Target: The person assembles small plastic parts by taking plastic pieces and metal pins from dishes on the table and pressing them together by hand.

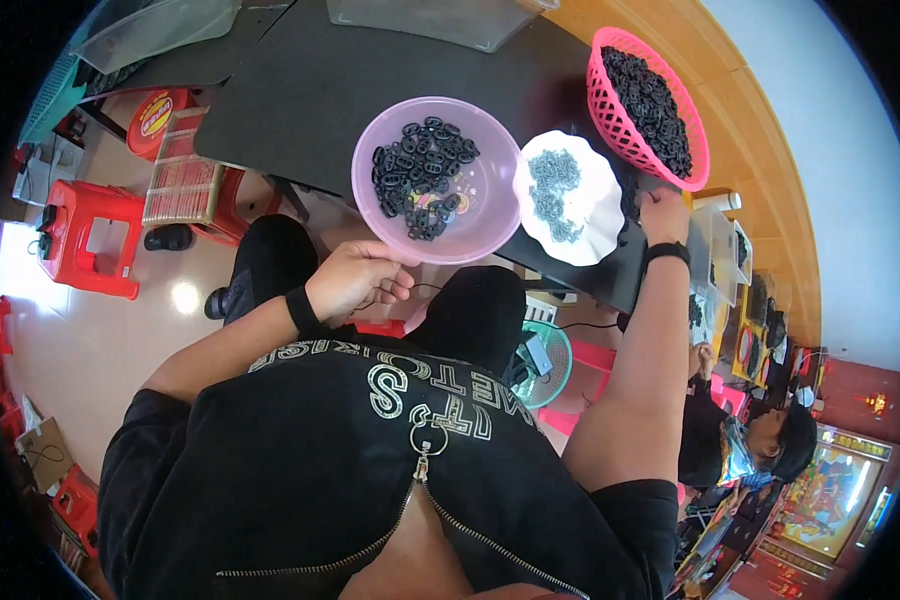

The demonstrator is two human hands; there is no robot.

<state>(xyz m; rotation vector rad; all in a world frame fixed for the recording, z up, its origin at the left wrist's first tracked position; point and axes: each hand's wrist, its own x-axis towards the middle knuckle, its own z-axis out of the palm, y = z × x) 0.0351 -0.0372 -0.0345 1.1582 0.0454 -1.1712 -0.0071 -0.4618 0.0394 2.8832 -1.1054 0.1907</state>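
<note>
My left hand (358,278) is held in front of a light purple plastic basin (500,215), close to its near rim. Its fingers are curled together, and whatever is in them cannot be made out. Small black oval plastic pieces with slots (422,165) lie heaped in the basin. A white scalloped plate (602,200) beside it bears many tiny silvery metal pieces (555,185). To the plate's right, my right hand (664,215) reaches down at loose dark pieces (627,205) on the table. Its fingers are bent together, the tips partly hidden.
A pink lattice basket (602,100) full of black pieces stands at the far right of the dark table (290,95). Clear plastic bins (440,20) sit along the far edge. Red stools (90,240) stand at left. Another person (740,440) sits at right.
</note>
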